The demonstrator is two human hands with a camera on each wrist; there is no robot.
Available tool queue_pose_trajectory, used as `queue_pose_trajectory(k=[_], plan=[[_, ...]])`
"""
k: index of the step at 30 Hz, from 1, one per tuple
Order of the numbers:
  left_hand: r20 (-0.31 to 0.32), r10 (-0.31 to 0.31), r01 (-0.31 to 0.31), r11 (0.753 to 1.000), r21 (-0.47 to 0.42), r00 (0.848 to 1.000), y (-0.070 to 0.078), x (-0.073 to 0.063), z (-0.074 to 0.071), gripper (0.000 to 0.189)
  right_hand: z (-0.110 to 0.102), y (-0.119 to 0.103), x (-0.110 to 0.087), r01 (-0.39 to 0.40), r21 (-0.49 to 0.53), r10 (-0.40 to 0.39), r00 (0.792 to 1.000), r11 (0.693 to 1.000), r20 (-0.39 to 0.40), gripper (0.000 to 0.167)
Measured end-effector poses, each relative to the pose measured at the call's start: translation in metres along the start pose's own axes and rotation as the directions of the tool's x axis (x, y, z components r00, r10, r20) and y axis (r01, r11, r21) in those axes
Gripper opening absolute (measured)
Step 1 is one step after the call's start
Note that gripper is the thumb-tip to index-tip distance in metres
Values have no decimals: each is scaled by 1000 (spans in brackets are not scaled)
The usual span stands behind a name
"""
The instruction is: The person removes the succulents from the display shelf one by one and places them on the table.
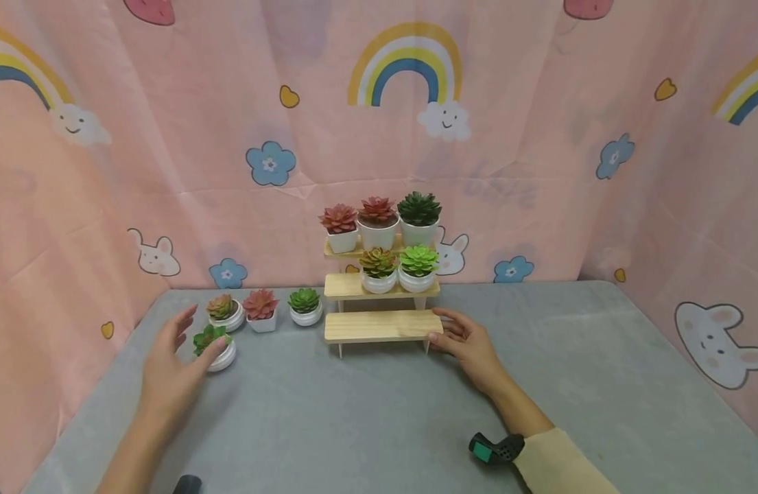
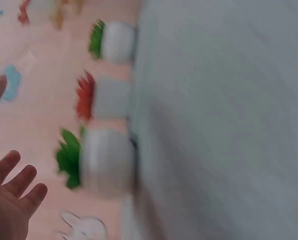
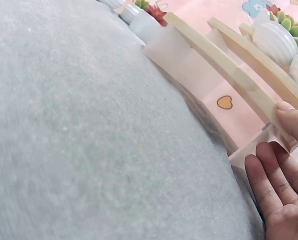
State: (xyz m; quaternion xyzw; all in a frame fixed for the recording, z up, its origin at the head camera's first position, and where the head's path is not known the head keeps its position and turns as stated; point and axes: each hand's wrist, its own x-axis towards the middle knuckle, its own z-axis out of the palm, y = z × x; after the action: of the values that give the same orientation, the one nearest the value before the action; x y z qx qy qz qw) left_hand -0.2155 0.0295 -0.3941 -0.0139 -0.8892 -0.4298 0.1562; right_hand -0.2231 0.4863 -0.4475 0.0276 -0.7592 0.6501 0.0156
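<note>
The left hand (image 1: 173, 377), spread and holding nothing, is near the front green plant (image 1: 224, 357) on the tabletop (image 1: 329, 418): probably light, stiff, best gripped around its pot. The right hand (image 1: 471, 348) pinches the lowest shelf (image 1: 383, 326).

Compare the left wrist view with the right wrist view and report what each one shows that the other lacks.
Only the left wrist view: the left hand, fingers apart, and a white rabbit print at the bottom edge.

Only the right wrist view: the right hand, holding the end of a wooden shelf. The left view's top-left corner is too blurred to rule out wood there.

Both: the grey tabletop, the pink backdrop, and red and green succulents in white pots.
</note>
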Motion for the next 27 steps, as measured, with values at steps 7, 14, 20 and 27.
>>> queue_pose_trajectory(k=[7, 14, 20, 27], plan=[[100, 275, -282, 957, 66, 956, 43, 7, 7, 69, -2, -1, -1, 10, -2, -10, 1000, 1000, -3, 58], [201, 298, -308, 951, 23, 933, 75, 17, 26, 68, -4, 0, -4, 7, -9, -7, 1000, 1000, -5, 59], [244, 301, -294, 954, -65, 922, 93, 23, 45, 61, -2, 0, -5, 5, -11, -5, 1000, 1000, -5, 59], [256, 273, -248, 960, -126, 927, 121, 31, 70, 72, 0, 0, -1, -3, -16, 3, 1000, 1000, -14, 59]])
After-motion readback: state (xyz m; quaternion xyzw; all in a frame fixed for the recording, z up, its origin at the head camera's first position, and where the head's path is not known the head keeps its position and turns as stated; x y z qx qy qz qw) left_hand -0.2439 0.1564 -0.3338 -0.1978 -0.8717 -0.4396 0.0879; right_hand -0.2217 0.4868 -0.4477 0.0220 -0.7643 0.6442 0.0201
